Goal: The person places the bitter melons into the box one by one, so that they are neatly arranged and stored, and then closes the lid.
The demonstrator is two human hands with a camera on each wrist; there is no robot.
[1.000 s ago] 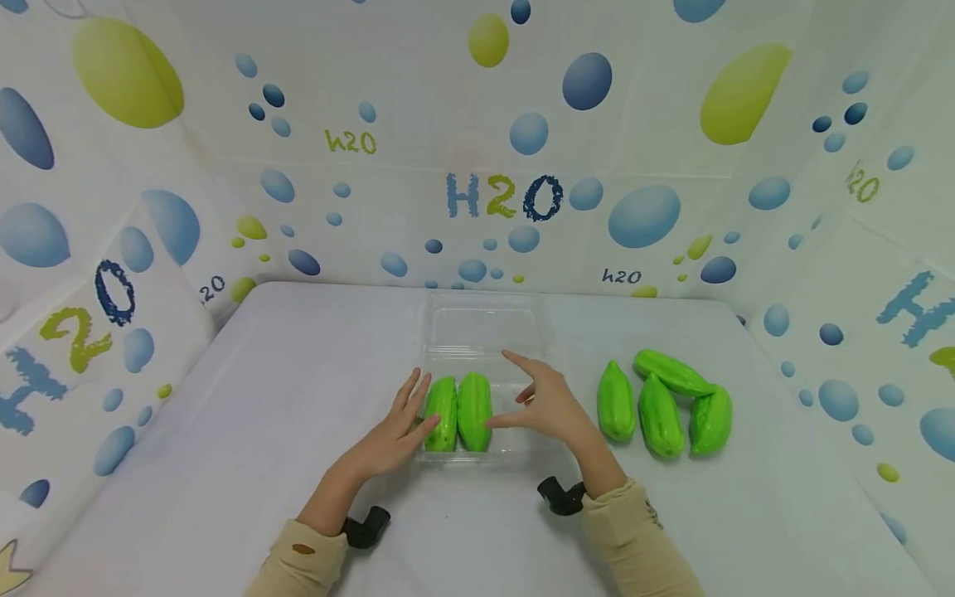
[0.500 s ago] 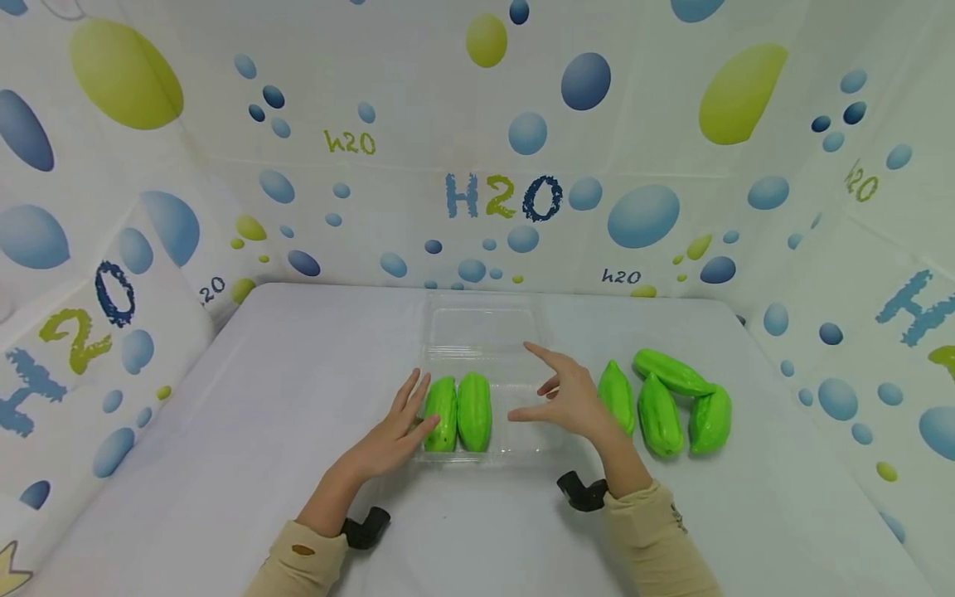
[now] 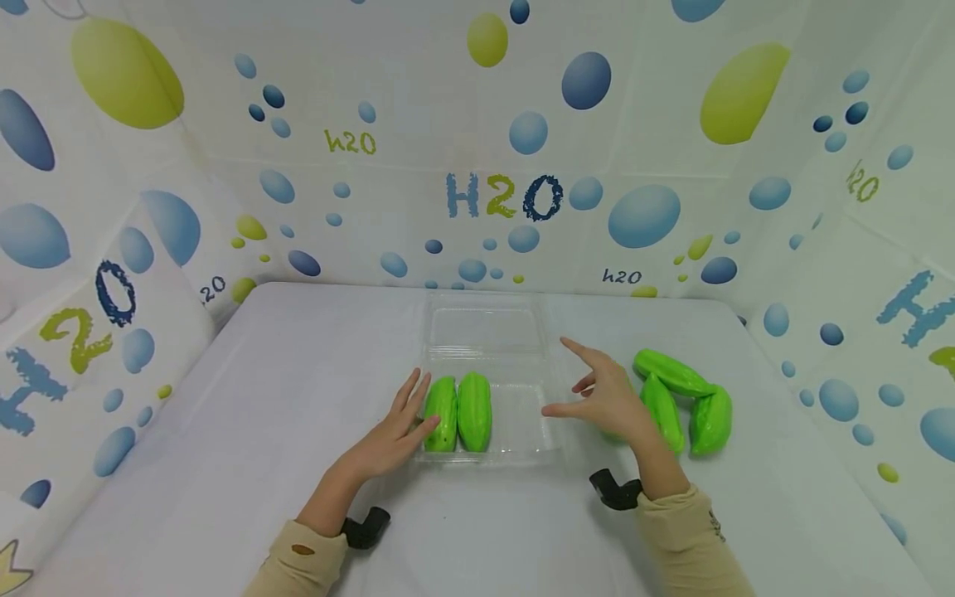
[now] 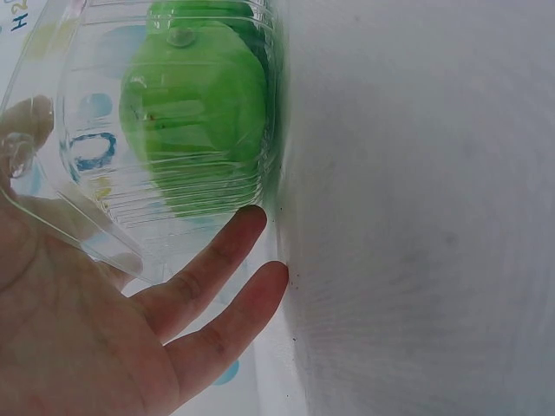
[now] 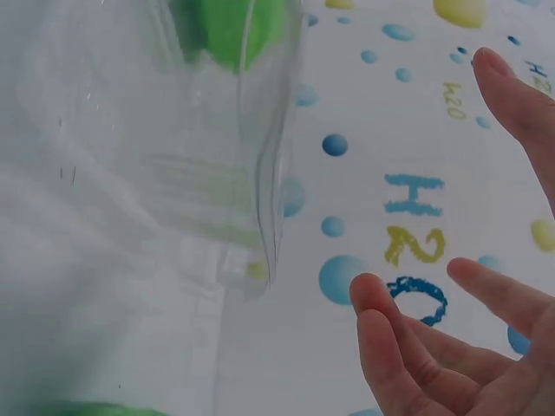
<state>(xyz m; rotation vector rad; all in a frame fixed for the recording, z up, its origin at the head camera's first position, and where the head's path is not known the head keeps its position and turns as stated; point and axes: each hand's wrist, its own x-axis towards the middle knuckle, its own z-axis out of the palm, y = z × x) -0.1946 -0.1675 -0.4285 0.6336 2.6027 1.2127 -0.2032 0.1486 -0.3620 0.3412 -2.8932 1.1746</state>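
Observation:
A clear plastic clamshell box (image 3: 522,419) sits on the table with its lid (image 3: 483,330) folded back. Two green ridged fruits, a left one (image 3: 440,419) and a right one (image 3: 474,412), lie side by side in its left part. My left hand (image 3: 388,439) rests at the box's left side, fingers extended along the wall and thumb over the rim. In the left wrist view, two fingers (image 4: 217,260) of it reach below the rim outside the plastic. Right of the box, my right hand (image 3: 608,402) hovers with thumb and index finger spread, holding nothing. It partly covers the nearest loose fruit.
More green ridged fruits lie on the white table (image 3: 321,348) at the right: one slanted at the back (image 3: 671,371), one in the middle (image 3: 666,414) partly behind my wrist, and one at far right (image 3: 711,421). A patterned curtain (image 3: 418,108) stands behind.
My right hand has moved right, from over the box beside the inner fruit to past its right edge, staying spread. The left hand and the box have stayed in place.

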